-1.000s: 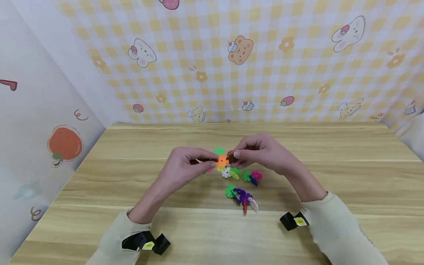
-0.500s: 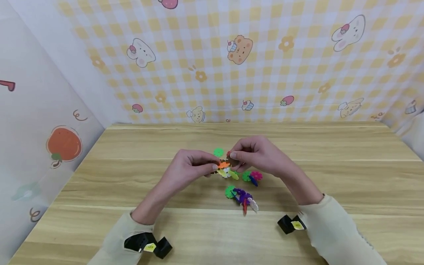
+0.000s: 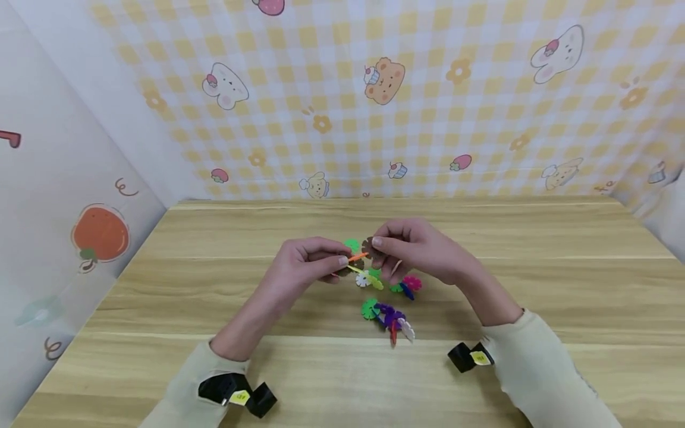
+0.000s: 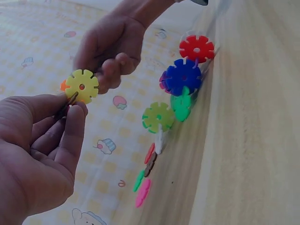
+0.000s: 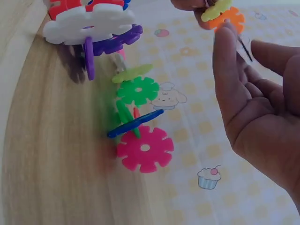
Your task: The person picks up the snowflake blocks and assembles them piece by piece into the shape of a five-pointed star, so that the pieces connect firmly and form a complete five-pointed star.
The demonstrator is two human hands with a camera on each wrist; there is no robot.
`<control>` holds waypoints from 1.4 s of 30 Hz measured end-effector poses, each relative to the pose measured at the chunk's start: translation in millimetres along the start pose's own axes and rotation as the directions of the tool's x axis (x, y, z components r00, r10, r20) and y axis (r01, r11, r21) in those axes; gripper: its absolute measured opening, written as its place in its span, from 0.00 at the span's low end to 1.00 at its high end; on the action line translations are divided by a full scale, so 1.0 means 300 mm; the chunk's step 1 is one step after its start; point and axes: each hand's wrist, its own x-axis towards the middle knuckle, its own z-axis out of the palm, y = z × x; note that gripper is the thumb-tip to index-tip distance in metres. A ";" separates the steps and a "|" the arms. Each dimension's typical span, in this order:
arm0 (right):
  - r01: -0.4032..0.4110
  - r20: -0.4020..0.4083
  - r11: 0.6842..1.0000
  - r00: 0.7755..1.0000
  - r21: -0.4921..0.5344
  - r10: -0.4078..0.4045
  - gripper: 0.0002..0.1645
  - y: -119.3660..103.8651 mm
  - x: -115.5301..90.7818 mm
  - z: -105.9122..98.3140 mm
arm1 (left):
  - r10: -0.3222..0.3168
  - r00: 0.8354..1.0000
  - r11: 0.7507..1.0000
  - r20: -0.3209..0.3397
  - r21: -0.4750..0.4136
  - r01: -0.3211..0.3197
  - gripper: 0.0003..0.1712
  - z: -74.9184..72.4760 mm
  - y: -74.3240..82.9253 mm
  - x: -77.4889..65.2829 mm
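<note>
My left hand (image 3: 307, 261) pinches a small joined cluster of notched interlocking discs above the table. In the left wrist view the cluster has a yellow disc (image 4: 82, 86), an orange disc (image 4: 63, 85) behind it and a brown disc (image 4: 65, 107) edge-on between the fingertips. My right hand (image 3: 420, 249) pinches a separate brown disc (image 3: 367, 246) between thumb and fingers, its rim beside the orange disc's end. From the right wrist that brown disc (image 5: 244, 48) appears as a thin dark edge near the orange disc (image 5: 233, 19).
Nearest on the wooden table (image 3: 342, 380) lies a joined group with a green disc (image 3: 370, 309), purple discs (image 3: 389, 315) and a white disc (image 3: 406, 329). Behind it are a pink disc (image 3: 412, 283) with a blue one, and a white disc (image 3: 363, 279). A patterned cloth (image 3: 332, 89) hangs behind.
The cluster in my left hand has turned, so the orange disc, first face-on, now shows edge-on. More of the right hand's brown disc shows, slightly higher. The table groups stay put.
</note>
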 end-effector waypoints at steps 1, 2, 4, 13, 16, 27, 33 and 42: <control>-0.008 0.009 1.000 1.000 0.017 0.008 0.17 0.003 0.002 -0.004 | -0.001 1.000 1.000 -0.013 -0.009 0.000 0.14 -0.003 0.001 0.001; -0.014 0.015 0.999 1.000 0.030 0.013 0.17 0.004 0.003 -0.008 | -0.001 1.000 1.000 -0.021 -0.018 0.001 0.14 -0.005 0.002 0.003; -0.015 0.008 0.999 1.000 0.045 0.015 0.17 0.005 0.003 -0.012 | -0.002 1.000 0.999 -0.030 -0.035 0.001 0.16 -0.006 0.004 0.005; 0.021 0.015 0.991 1.000 0.128 -0.023 0.13 0.019 0.005 -0.002 | -0.011 0.998 0.995 -0.069 -0.103 0.004 0.16 0.006 0.007 0.002; 0.026 0.013 0.990 1.000 0.141 -0.028 0.13 0.026 0.009 0.004 | -0.011 0.997 0.993 -0.074 -0.115 0.002 0.17 0.007 0.009 0.001; 0.035 -0.003 0.996 0.999 0.087 -0.035 0.14 0.000 0.007 0.006 | 0.014 1.000 0.997 -0.013 -0.073 -0.015 0.16 -0.023 0.025 -0.007; 0.074 0.037 0.997 0.997 0.006 -0.074 0.13 0.009 0.003 0.001 | 0.033 0.999 0.999 0.005 0.004 -0.033 0.14 -0.040 0.027 -0.009; 0.120 0.057 0.992 0.991 -0.048 -0.117 0.13 0.009 0.003 0.006 | 0.108 0.993 0.990 0.038 0.092 -0.111 0.17 -0.041 0.030 -0.012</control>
